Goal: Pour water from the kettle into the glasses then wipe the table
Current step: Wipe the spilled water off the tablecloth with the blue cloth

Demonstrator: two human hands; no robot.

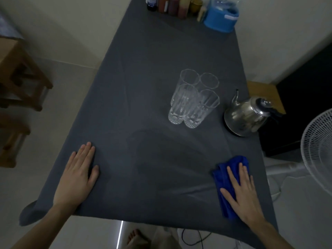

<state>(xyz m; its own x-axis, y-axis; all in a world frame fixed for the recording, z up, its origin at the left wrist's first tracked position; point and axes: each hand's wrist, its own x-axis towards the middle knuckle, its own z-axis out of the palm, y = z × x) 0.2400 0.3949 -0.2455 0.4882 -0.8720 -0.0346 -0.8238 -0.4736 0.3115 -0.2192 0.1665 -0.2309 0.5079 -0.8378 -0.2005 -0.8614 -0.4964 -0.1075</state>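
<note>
While my right hand [242,193] presses flat on the blue cloth [231,169] near the kettle [246,115], my left hand [77,173] lies flat and open on the surface [143,69]. Four glasses [194,97] stand just beside the kettle.

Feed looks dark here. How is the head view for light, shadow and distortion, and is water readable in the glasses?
Head view: dim and bluish; a soft shadow lies on the table between the left hand and right hand; the wide lens bends the table edges; the bottles at the far end are blurred; the kettle shows highlights; water level in the glasses cannot be told.
</note>
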